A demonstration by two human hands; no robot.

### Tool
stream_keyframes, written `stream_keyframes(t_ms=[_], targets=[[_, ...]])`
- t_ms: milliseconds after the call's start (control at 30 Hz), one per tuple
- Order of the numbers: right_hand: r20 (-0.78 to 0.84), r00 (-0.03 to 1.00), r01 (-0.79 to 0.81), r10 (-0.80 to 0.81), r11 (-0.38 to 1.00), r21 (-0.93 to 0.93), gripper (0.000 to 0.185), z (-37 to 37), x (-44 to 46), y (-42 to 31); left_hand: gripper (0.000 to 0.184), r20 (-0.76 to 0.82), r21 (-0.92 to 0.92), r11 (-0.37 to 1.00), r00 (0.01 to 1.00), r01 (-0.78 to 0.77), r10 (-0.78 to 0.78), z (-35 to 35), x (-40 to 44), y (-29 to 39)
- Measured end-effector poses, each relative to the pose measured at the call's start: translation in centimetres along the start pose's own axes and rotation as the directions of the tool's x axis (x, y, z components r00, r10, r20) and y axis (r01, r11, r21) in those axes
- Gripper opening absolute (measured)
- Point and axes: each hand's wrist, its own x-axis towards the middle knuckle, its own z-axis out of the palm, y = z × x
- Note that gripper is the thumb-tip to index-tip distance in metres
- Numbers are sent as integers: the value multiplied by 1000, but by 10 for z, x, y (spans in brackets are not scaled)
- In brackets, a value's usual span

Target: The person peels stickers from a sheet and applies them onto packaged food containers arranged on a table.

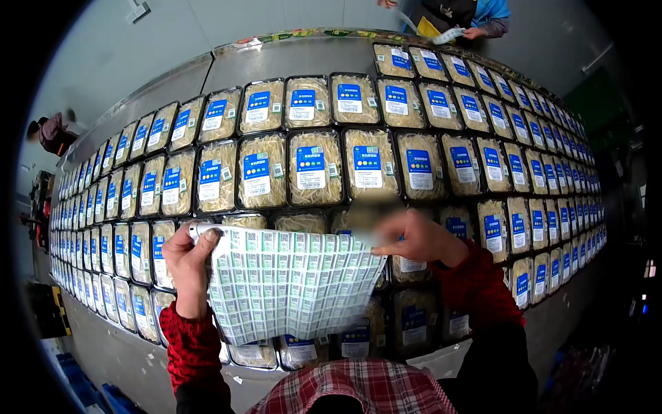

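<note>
"Green-and-white label sheet (289, 283): where?"

"Tilted, over the near rows of packed trays (368, 102), covering several."

"Grip?"

"Left hand (187, 259) pinches the upper left corner, thumb on top. Right hand (417, 238) at the upper right corner, fingers bent. Blurred; cannot tell whether they pinch it."

"Beyond?"

"Trays in rows along a metal table (276, 62). Across it, a co-worker (452, 10), something white in hand."

Blue-and-white labels (310, 168) across the trays (278, 188), their white characters too small for me to read, barcodes along the bottoms, green-and-white sticker sheet (286, 279) gridded with square codes, wording illegible
</note>
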Motion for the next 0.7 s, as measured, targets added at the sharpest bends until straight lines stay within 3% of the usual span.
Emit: stream_keyframes(t_ms=[33, 100, 133, 167, 233, 267, 433, 467, 500, 567, 600, 633, 700], targets=[[0, 1000, -3, 3, 1000, 4, 23, 2, 4, 3, 10, 3, 1, 1000, 1000, 4, -4, 2, 0, -1], [-248, 918, 316, -309, 949, -12, 21, 8, 21, 6, 10, 24, 24, 999, 999, 30, -30, 6, 1, -3], [-211, 889, 397, -406, 914, -86, 15, 2, 29, -2, 9, 35, 50, 998, 999, 28, -30, 10, 2, -2], [-217, 888, 396, -406, 914, -89, 15, 4, 31, -11, 9, 40, 50, 998, 999, 24, -26, 11, 2, -1], [-128, 987, 104, -102, 995, 10, 14, 5, 30, -24, 7, -2, 39, 994, 995, 99, -99, 15, 2, -4], [-183, 979, 80, -95, 993, -91, 8, 9, 30, -24, 7, -2, 34, 992, 993, 121, -121, 15, 3, -6], [-340, 884, 203, -321, 919, -339, 7, 30, 20, -15, 7, -14, -11, 971, 971, 240, -240, 23, 10, -16], [-332, 785, 321, -523, 802, -503, 7, 34, 20, -9, 7, 1, -5, 967, 967, 255, -255, 23, 12, -22], [-353, 788, 289, -504, 810, -510, 7, 35, 15, -11, 7, 15, 3, 963, 963, 271, -271, 22, 15, -29], [-395, 843, 403, -366, 915, 11, 5, 20, 12, -5, 7, 18, 85, 957, 960, 276, -279, 9, 22, -53], [-479, 873, 227, -94, 947, 229, 9, 0, 10, 3, 7, -5, 36, 951, 951, 308, -308, 11, 22, -54], [-496, 847, 64, 191, 890, 452, 13, -28, 8, 18, 8, -27, -13, 941, 940, 339, -340, 13, 22, -51], [-696, 526, -87, 488, 846, 527, 15, -71, 18, 95, 8, -22, -72, 938, 940, 339, -341, 23, 15, -40]])
